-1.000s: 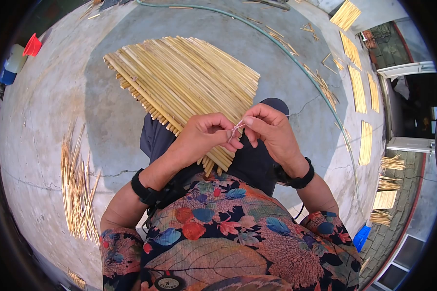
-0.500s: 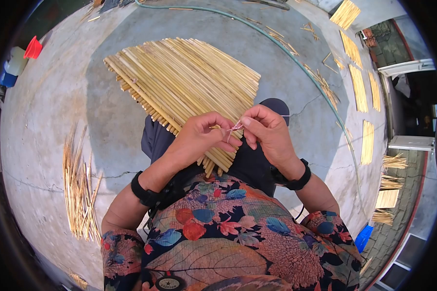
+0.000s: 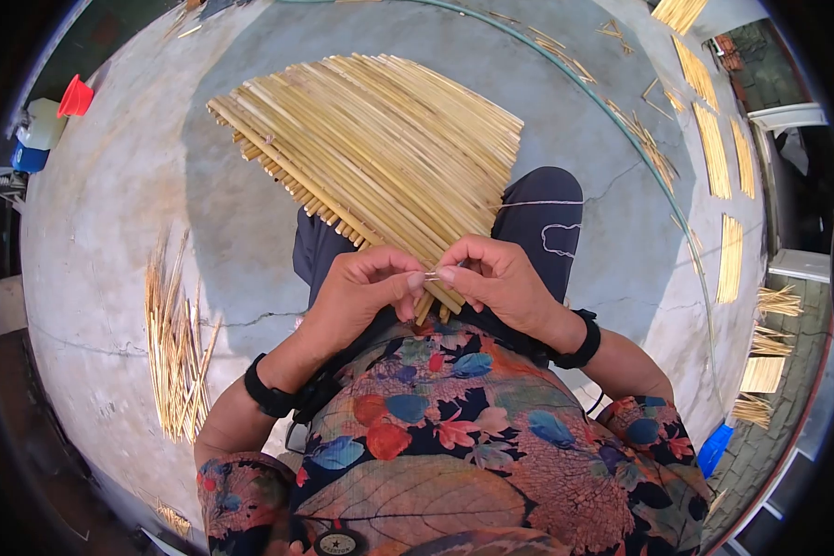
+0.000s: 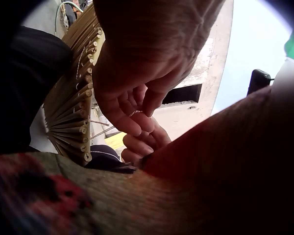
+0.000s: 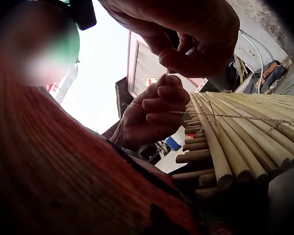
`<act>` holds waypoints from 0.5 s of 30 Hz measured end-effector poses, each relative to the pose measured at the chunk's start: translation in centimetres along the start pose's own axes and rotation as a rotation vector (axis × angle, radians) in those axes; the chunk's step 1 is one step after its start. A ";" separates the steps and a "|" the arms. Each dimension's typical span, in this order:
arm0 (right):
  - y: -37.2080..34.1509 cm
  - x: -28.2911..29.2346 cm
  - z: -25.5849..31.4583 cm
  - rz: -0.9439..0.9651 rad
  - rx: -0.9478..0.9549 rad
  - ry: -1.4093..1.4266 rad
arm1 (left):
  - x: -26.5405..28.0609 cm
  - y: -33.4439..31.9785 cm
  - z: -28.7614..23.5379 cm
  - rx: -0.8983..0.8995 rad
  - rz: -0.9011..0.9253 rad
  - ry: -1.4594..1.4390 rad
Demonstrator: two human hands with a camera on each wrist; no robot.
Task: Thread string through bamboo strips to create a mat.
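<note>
A fan-shaped mat of pale reed stalks [image 3: 371, 139] lies across the person's lap, its narrow end beneath the hands. Close to the belly, the left hand [image 3: 372, 285] pinches a thin string [image 3: 431, 276] between thumb and forefinger. Facing it, the right hand [image 3: 502, 278] pinches the same string, with the two sets of fingertips almost meeting. A twisted cord [image 5: 245, 116] runs across the stalks in the right wrist view. Over the right thigh hangs a loose loop of pale string [image 3: 558, 243]. Curled fingers partly hide the pinched string in both wrist views.
Loose reed stalks [image 3: 171, 343] are heaped on the concrete at left. A green hose [image 3: 612, 111] curves along the right, near several flat reed bundles [image 3: 712, 148]. A red bucket [image 3: 75, 96] stands at far left, and a blue object [image 3: 713, 449] sits at lower right.
Both hands have come down toward the belly, fingertips closer together, still pinching the string. A loop of string now shows over the right thigh. The head view has shifted slightly.
</note>
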State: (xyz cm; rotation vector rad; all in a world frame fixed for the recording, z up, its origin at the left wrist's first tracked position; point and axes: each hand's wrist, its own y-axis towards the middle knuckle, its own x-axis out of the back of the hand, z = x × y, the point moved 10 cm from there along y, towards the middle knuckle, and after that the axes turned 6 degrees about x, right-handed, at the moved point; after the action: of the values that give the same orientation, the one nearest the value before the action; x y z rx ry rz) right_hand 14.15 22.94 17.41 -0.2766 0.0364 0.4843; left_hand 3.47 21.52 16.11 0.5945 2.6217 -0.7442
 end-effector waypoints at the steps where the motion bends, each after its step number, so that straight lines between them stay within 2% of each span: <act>1: -0.2 -0.6 -0.9 0.051 -0.030 -0.002 | 0.4 -0.4 0.3 0.002 -0.028 0.063; 6: 0.2 -1.4 -0.9 0.174 -0.021 -0.051 | 1.8 -1.8 1.1 0.013 -0.123 0.136; 8: 1.0 0.3 -0.7 0.134 0.005 -0.135 | 2.1 -2.0 1.1 0.002 -0.152 0.156; 10: 1.7 2.3 0.4 0.029 0.192 -0.490 | 1.9 -2.1 0.8 -0.061 -0.156 0.251; 11: 1.8 2.2 0.4 0.044 0.203 -0.522 | 2.0 -2.1 0.9 -0.052 -0.155 0.252; 13: 2.1 1.6 0.3 0.057 0.250 -0.562 | 0.0 -2.1 -0.3 -0.156 -0.002 0.497; 14: 2.1 1.1 0.4 0.073 0.302 -0.610 | -0.2 -2.1 -0.5 -0.148 -0.001 0.498; 15: 2.2 0.9 0.3 0.072 0.300 -0.605 | -0.7 -2.1 -0.1 -0.058 0.042 0.377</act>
State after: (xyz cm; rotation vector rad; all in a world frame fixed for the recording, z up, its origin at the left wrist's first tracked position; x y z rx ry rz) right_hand 13.94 25.26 17.08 0.1730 -0.4681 0.6100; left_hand 3.03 19.72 17.31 0.8419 2.9477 -0.5881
